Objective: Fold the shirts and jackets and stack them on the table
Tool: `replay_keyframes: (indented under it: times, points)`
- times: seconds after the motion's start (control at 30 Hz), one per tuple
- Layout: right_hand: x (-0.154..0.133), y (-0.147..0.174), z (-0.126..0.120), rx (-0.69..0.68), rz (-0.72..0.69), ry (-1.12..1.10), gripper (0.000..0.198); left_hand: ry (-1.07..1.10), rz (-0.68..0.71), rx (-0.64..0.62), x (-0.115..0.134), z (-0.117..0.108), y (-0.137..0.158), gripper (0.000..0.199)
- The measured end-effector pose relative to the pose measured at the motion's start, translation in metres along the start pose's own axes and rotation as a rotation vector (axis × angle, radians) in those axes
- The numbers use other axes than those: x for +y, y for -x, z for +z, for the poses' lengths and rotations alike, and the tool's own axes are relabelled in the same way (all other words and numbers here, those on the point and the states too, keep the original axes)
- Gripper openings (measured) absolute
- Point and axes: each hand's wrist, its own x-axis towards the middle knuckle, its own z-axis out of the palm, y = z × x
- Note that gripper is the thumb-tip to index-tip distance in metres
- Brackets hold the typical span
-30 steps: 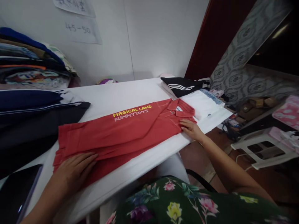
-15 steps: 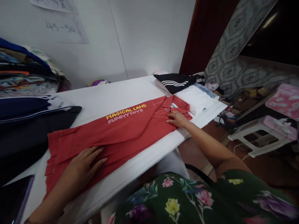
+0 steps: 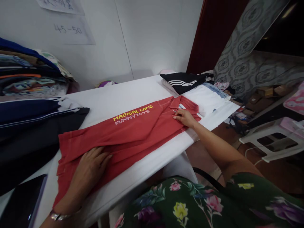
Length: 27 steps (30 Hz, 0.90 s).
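A red collared shirt point(image 3: 133, 131) lies lengthwise on the white table, folded over itself, with yellow and white lettering on its upper side. Its collar point(image 3: 187, 104) points right. My right hand point(image 3: 186, 118) is at the front opening just below the collar, thumb and fingertips pinched together on the cloth. Near the hem, my left hand point(image 3: 91, 164) rests on the lower layer, fingers stretched out along the fold edge and thumb apart. A metal bracelet point(image 3: 59, 217) shows on the left wrist.
Dark garments point(image 3: 35, 136) lie on the left, below a tall clothes stack point(image 3: 30, 72). A black folded garment with white stripes point(image 3: 185, 83) and white clothing point(image 3: 201, 98) occupy the table's right end. A dark flat device point(image 3: 23, 202) sits lower left. A white stool point(image 3: 273, 139) stands right.
The view has shifted slightly, so everything appears further right. My right fingers have drawn together at the shirt's front opening. My left hand stays near the hem, with its fingers at the fold.
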Motion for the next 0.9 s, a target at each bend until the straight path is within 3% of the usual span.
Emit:
replay_keyframes:
  times: [0.2,0.3,0.53,0.7,0.9]
  points:
    - [-0.007,-0.002,-0.003,-0.190,0.068,0.155,0.011,0.097,-0.120,-0.076,-0.004,0.002,0.008,0.047]
    - [-0.019,-0.009,-0.003,-0.248,0.050,0.231,0.022,0.107,-0.192,-0.101,-0.003,-0.001,0.003,0.044]
    - [-0.050,-0.031,0.018,-0.278,0.011,0.255,0.025,-0.096,-0.278,-0.255,0.014,-0.005,-0.021,0.041]
    - [-0.055,-0.040,0.029,-0.281,-0.010,0.257,0.013,-0.281,-0.260,-0.189,0.014,-0.009,-0.029,0.040]
    - [-0.045,-0.038,0.040,-0.208,-0.091,0.155,0.007,-0.271,-0.292,-0.177,0.009,-0.010,-0.036,0.040]
